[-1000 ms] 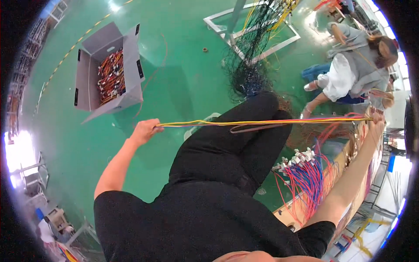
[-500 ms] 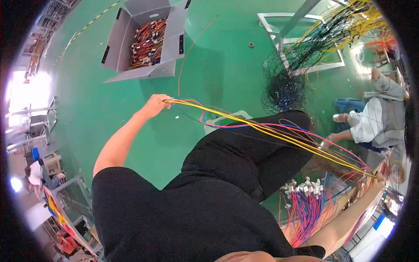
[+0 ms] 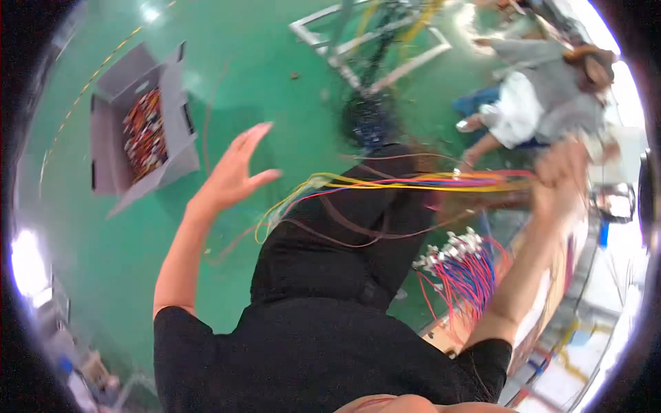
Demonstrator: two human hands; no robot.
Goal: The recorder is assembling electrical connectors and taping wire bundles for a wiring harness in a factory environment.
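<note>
My right hand [image 3: 561, 172], blurred at the far right, is closed round one end of a bundle of yellow, red, blue and brown wires [image 3: 427, 183]. The bundle stretches left across my black-trousered legs, and its loose yellow ends curl down over my thigh. My left hand [image 3: 237, 168] is raised at the left with thumb and fingers apart and nothing in it. The loose wire ends lie just to its right. Beneath my right forearm hang many red and blue wires with white connectors [image 3: 468, 268], over the edge of a bench.
On the green floor at the left stands a grey box [image 3: 107, 148] full of coloured wires. Black wires [image 3: 372, 120] hang by a white metal frame [image 3: 413, 69] ahead. A seated person in grey [image 3: 558, 89] is close by at the right.
My left hand has let go of the wires' left end and opened. My right hand has risen with the bundle, which now hangs slack. The view has turned right.
</note>
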